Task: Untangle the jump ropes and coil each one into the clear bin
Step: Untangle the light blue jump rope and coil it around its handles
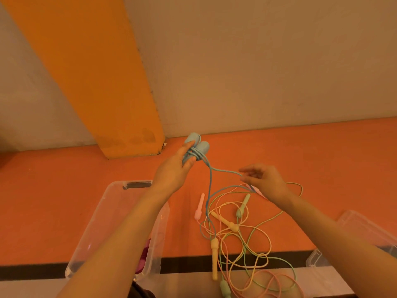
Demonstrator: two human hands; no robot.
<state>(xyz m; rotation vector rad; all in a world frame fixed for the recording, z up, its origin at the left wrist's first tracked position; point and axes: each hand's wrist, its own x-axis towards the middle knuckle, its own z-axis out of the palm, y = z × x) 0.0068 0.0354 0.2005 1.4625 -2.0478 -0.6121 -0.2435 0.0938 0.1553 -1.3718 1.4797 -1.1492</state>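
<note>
My left hand (178,166) holds up the two blue handles (198,144) of the blue jump rope, with a few turns of its cord wound round them. The blue cord (225,170) runs from there to my right hand (265,179), which pinches it, and another strand drops into the tangle. On the orange surface below lies a tangle of yellow, green and pink ropes (247,239) with yellow handles (214,257), green handles (243,205) and a pink handle (199,206). The clear bin (107,211) stands under my left forearm, with something pink inside.
A second clear plastic piece (352,226), perhaps a lid, lies at the right under my right forearm. An orange pillar (96,82) and a pale wall rise behind the surface. A dark strip (189,265) marks the surface's front edge.
</note>
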